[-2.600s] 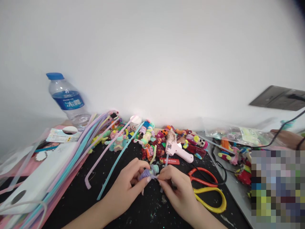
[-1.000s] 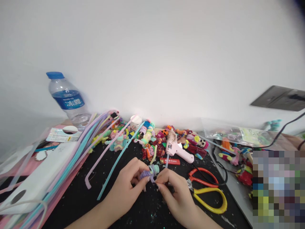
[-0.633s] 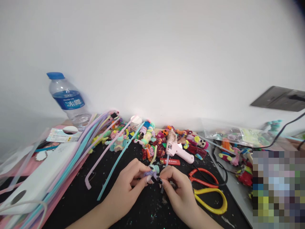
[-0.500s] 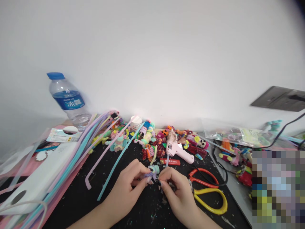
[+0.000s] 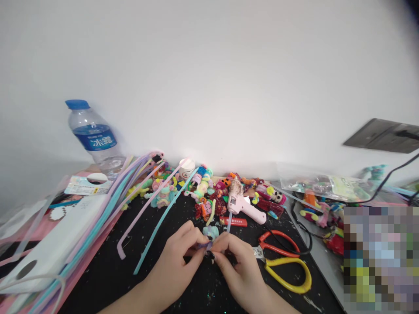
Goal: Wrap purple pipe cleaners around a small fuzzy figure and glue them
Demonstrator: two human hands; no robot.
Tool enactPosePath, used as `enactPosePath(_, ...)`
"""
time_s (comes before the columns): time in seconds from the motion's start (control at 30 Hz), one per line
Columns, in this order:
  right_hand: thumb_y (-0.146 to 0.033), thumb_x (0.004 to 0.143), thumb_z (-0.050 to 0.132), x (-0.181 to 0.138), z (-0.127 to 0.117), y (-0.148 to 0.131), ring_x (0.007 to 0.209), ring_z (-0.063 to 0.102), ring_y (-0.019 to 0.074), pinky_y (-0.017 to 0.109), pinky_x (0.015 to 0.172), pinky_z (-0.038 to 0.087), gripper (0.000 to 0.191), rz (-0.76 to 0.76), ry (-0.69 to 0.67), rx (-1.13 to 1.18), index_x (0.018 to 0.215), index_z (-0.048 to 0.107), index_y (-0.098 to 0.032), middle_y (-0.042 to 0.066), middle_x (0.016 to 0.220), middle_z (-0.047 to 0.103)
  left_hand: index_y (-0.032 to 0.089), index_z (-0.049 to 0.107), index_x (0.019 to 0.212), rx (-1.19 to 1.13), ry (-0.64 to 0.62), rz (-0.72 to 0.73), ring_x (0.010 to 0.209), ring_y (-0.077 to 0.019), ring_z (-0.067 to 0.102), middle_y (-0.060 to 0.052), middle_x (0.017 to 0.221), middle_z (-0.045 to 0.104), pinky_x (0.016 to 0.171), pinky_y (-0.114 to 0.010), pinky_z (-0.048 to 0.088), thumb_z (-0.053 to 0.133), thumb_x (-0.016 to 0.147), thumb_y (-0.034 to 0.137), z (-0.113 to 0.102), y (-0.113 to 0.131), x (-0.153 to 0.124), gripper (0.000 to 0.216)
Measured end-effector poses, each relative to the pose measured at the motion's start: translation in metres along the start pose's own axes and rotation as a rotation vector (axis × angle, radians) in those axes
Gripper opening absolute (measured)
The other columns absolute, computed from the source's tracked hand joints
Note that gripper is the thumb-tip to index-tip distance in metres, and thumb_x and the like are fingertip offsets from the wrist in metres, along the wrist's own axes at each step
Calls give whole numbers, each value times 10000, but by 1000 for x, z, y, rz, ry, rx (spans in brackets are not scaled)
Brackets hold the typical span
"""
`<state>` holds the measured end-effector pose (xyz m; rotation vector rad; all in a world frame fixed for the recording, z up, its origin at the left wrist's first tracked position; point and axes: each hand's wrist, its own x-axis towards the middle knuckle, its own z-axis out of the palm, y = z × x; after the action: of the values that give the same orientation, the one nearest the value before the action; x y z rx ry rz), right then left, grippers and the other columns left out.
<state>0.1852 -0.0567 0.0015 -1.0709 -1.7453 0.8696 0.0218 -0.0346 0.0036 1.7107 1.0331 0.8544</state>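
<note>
Between my hands is a small pipe-cleaner figure (image 5: 210,232) in pale teal and lilac. My left hand (image 5: 183,253) pinches its lilac part from the left side. From the right, my right hand (image 5: 237,257) presses thumb and fingertips on the same lilac part. The fingers hide most of the figure's lower half. Just past my right hand a pink glue gun (image 5: 247,208) lies with its pale glue stick pointing toward me. Scissors (image 5: 286,261) with one red and one yellow handle loop lie to the right of that hand.
A red lighter (image 5: 233,221) and several colourful pipe-cleaner figures (image 5: 163,194) lie along the wall. Loose pipe cleaners (image 5: 166,216) and a bundle of them (image 5: 108,222) are at left, near a water bottle (image 5: 94,135). A black cable (image 5: 303,226) runs at right.
My hands have drawn closer together on the figure, the right one shifting slightly left and down. The figure's teal end now stands more upright above the fingers.
</note>
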Motion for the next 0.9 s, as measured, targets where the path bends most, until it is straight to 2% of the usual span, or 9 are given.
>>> enactPosePath(0.13,-135,863,488,0,-1,-2,633,527,130,222,598,413,162,-15,5,-12,713,492,-196,2,690,567,208,580,811,-28,25,-5,767,-144,594,-5,817,481,643,-230,523,479,861,176,0,-1,0,116)
enactPosePath(0.2,-145,865,474,0,-2,-3,617,496,128,223,574,393,146,-12,15,-38,729,479,-199,-3,690,539,236,563,915,-61,64,-17,807,-149,613,-3,857,505,667,-235,534,493,855,174,0,-3,-1,111)
enactPosePath(0.3,-153,864,453,0,-4,-5,593,454,127,225,538,361,113,14,20,-77,762,469,-200,-9,690,501,274,523,1042,-90,123,-29,865,-159,625,-4,911,519,714,-255,550,518,847,192,-1,-7,-1,212)
enactPosePath(0.5,-152,856,447,2,-6,-5,569,427,125,227,519,348,68,41,-7,-140,813,478,-194,-13,686,490,261,578,971,-87,123,44,827,-150,620,-6,904,495,718,-271,567,511,857,218,-3,-5,0,139)
enactPosePath(0.6,-162,878,423,3,-7,-5,594,443,132,233,545,362,111,21,-18,-154,787,479,-194,-2,696,506,239,587,943,-103,124,54,834,-153,623,-36,1013,516,700,-268,571,508,857,216,-3,-4,0,120)
enactPosePath(0.67,-163,890,403,3,-8,-4,614,455,137,236,563,368,141,17,-22,-155,777,483,-193,6,708,514,234,581,957,-110,114,37,850,-161,632,-50,1076,537,716,-279,571,515,850,212,-3,-5,0,128)
enactPosePath(0.8,-169,894,401,3,-8,-2,597,446,136,235,551,354,141,30,-11,-165,785,487,-195,-2,692,499,236,552,1018,-121,91,-23,860,-180,653,-33,967,624,745,-290,565,542,835,216,-2,-9,-1,184)
enactPosePath(0.9,-182,899,398,3,-9,-2,579,433,134,235,538,341,147,39,-2,-169,777,478,-196,-9,674,480,257,536,1061,-128,71,-23,917,-180,648,-26,1009,629,772,-279,553,534,846,220,-3,-11,-1,219)
